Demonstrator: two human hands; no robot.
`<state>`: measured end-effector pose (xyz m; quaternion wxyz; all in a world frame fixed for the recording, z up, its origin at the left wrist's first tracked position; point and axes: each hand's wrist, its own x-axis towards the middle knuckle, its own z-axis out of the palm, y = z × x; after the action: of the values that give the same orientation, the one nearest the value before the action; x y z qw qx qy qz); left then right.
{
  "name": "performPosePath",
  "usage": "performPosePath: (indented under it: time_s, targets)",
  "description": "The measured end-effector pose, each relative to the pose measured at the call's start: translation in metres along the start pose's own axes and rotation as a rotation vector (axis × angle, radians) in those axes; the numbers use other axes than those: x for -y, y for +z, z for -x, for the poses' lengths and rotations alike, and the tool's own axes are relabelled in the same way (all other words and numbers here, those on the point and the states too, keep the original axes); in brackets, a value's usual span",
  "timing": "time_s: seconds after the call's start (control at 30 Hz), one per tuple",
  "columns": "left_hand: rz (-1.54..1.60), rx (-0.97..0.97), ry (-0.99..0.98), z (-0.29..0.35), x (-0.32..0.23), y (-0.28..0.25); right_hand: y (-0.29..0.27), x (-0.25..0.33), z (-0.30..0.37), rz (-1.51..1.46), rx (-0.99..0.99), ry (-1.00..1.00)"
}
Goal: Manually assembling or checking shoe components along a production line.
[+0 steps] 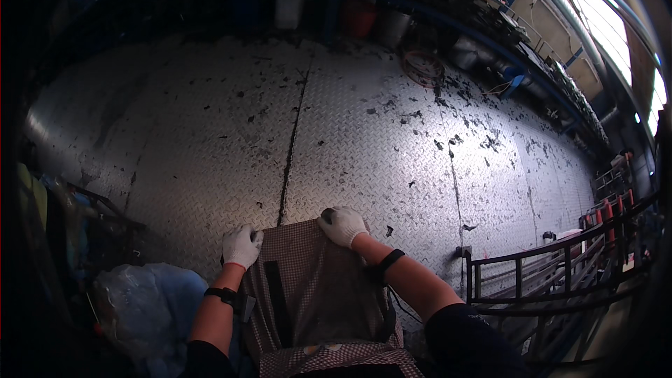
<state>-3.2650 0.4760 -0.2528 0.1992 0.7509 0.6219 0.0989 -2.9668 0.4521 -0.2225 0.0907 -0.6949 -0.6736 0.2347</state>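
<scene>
Together, the left hand [242,246] and right hand [343,226] hold checked cloth [306,266].

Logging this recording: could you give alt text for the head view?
A white-gloved left hand and right hand hold the far edge of a brown checked cloth above a metal floor strewn with dark scraps. A black railing stands at right.

Gloved hands [241,246] [344,227] on checked cloth [306,266]

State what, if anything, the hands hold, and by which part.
A checked cloth, by its far edge: left hand at the left end, right hand toward the right.
</scene>
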Motion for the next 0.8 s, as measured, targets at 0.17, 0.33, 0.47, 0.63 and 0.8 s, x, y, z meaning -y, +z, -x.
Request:
performPosePath:
  time_s: [0.17, 0.33, 0.47, 0.63, 0.8]
  targets:
    - [0.010, 0.002, -0.007, 0.0015, -0.0029, -0.0006, 0.0019, -0.0024, 0.0008, 0.007, -0.008, -0.009]
    - [0.006, -0.008, -0.003, 0.0019, -0.0012, -0.0004, 0.0011, -0.0003, 0.0012, 0.011, -0.006, -0.003]
    - [-0.003, 0.000, 0.001, 0.0020, -0.0014, -0.0001, 0.0014, -0.0011, 0.0013, 0.005, -0.007, 0.001]
    - [0.000, -0.011, 0.017, 0.0015, -0.0007, 0.0002, 0.0019, -0.0016, 0.0005, 0.009, -0.004, -0.006]
    - [0.016, -0.011, 0.003, 0.0035, 0.0012, 0.0026, 0.0015, -0.0003, 0.0019, 0.020, 0.005, -0.006]
